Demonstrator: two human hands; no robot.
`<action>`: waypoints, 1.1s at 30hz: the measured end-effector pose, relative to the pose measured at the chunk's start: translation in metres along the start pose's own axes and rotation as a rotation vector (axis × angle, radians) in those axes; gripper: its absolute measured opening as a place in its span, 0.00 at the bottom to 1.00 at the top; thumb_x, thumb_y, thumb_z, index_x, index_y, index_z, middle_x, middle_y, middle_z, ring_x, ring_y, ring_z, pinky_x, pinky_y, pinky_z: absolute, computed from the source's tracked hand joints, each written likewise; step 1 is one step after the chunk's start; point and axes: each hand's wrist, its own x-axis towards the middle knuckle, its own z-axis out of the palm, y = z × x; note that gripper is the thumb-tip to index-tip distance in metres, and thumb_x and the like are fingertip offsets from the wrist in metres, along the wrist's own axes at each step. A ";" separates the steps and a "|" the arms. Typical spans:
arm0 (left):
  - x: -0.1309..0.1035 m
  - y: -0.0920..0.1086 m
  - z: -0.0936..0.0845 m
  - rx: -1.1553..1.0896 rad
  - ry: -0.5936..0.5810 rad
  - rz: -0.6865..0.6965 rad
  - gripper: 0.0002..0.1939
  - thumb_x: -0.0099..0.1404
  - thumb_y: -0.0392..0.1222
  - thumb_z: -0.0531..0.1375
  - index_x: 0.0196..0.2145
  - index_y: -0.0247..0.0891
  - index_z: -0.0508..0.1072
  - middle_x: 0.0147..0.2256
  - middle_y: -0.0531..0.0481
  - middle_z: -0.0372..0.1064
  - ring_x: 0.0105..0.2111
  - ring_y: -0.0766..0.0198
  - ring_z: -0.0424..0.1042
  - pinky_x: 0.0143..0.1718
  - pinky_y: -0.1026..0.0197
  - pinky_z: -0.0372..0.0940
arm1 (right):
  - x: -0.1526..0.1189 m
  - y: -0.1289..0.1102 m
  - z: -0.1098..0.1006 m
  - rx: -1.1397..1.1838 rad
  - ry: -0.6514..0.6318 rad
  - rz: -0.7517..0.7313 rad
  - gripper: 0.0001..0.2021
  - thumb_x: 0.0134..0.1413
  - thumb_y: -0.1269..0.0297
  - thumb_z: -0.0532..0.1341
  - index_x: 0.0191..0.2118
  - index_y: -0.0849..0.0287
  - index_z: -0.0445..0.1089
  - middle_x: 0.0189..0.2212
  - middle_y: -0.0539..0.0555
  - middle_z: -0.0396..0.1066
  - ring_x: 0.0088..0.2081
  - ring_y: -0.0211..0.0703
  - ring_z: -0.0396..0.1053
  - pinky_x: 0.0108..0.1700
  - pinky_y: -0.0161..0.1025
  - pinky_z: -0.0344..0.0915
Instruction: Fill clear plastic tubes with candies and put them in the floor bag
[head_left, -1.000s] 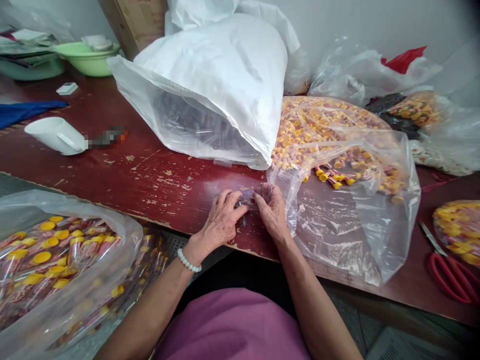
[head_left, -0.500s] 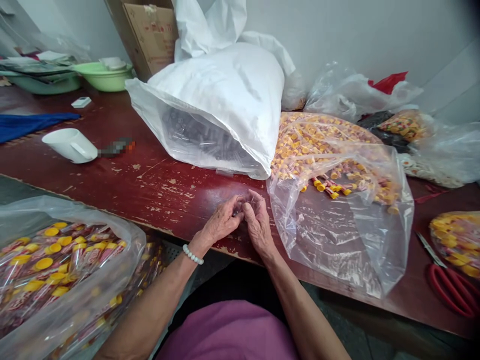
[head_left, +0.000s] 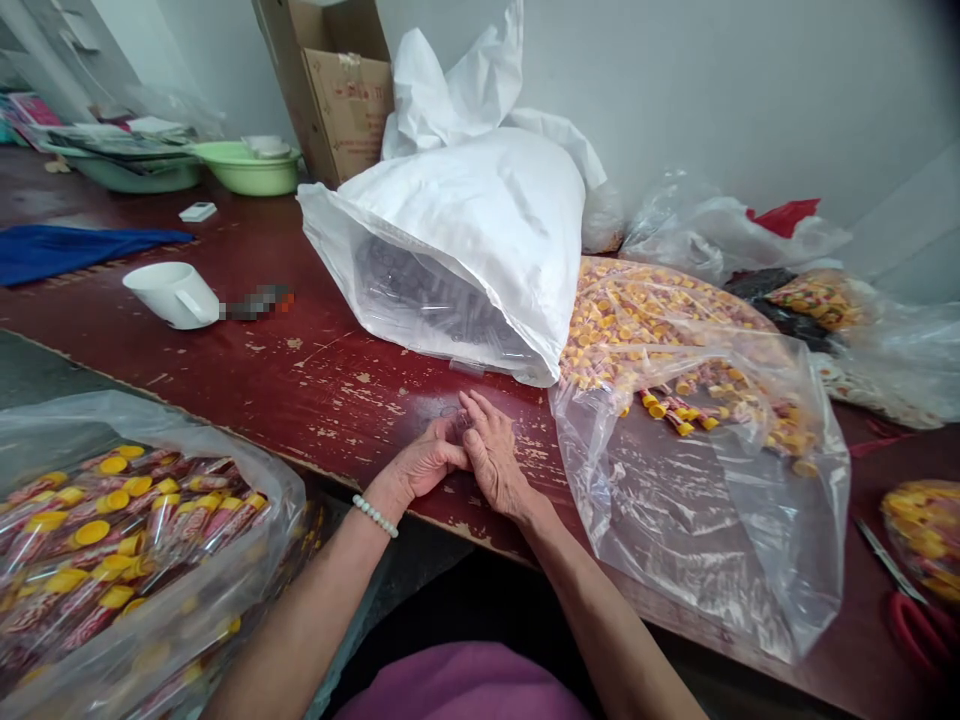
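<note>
My left hand (head_left: 429,462), with a pale bead bracelet (head_left: 375,515) at its wrist, meets my right hand (head_left: 489,455) just above the table's front edge. The left fingers curl in under the right hand. My right fingers lie close together over them, thumb bent inward. A thin see-through edge shows at the fingertips, but what the hands hold is mostly covered and I cannot make it out. Behind them, a white sack (head_left: 480,215) lies with its mouth facing me, and clear plastic tubes (head_left: 420,290) fill its opening.
On the right, a clear bag (head_left: 697,540) holds small yellow-capped tubes (head_left: 637,320). Another bag of yellow-capped tubes (head_left: 112,540) stands at lower left. The red table (head_left: 300,400) also bears a white mug (head_left: 171,295), green basins (head_left: 251,172) and red-handled scissors (head_left: 911,620).
My right hand has turned so its back faces up and its fingers cover the left fingertips more. The camera view has shifted, so the table's things appear farther right and lower.
</note>
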 end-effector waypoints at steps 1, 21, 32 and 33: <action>0.002 0.001 -0.001 -0.017 0.030 0.004 0.23 0.40 0.25 0.59 0.37 0.36 0.73 0.33 0.51 0.72 0.34 0.63 0.70 0.36 0.63 0.65 | 0.006 0.000 -0.001 0.039 -0.028 -0.029 0.24 0.65 0.53 0.38 0.64 0.49 0.48 0.63 0.52 0.48 0.63 0.46 0.47 0.61 0.51 0.46; 0.021 0.006 -0.042 1.321 0.446 0.518 0.12 0.50 0.28 0.55 0.33 0.39 0.64 0.35 0.46 0.70 0.41 0.54 0.71 0.46 0.49 0.65 | 0.060 0.022 0.004 0.067 -0.020 -0.082 0.17 0.53 0.74 0.52 0.50 0.58 0.62 0.42 0.55 0.69 0.40 0.40 0.68 0.43 0.37 0.65; 0.024 0.005 -0.050 0.719 0.566 0.437 0.20 0.47 0.28 0.60 0.40 0.37 0.68 0.34 0.49 0.72 0.35 0.64 0.74 0.37 0.62 0.70 | 0.130 0.061 -0.019 -0.567 0.239 0.313 0.18 0.53 0.64 0.57 0.50 0.62 0.63 0.42 0.63 0.70 0.43 0.52 0.68 0.45 0.45 0.62; 0.024 0.005 -0.050 0.675 0.557 0.434 0.20 0.46 0.29 0.60 0.40 0.37 0.69 0.35 0.49 0.72 0.35 0.64 0.74 0.38 0.62 0.70 | 0.128 0.060 -0.018 -0.569 0.253 0.321 0.17 0.53 0.66 0.56 0.49 0.61 0.63 0.42 0.62 0.70 0.43 0.51 0.68 0.44 0.45 0.62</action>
